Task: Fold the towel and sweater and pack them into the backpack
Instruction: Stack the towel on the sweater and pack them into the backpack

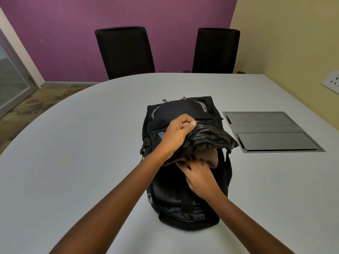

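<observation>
Tucking looks like the step: on the counter [91, 143], the right grip [200, 178], fingers spread flat, presses tan cloth [211, 159] into the lying backpack [183, 208]; towel or sweater, too little shows. Beyond, the left grip [178, 133] pinches the flap [211, 138] up. Push deep, flat, clear of the opening's edge, and keep the flap high.

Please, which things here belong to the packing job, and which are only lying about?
Job: backpack; tan fabric in its opening; left hand gripping the flap; right hand pressing the fabric.
Lying about: two chairs; table hatch; wall socket.
</observation>
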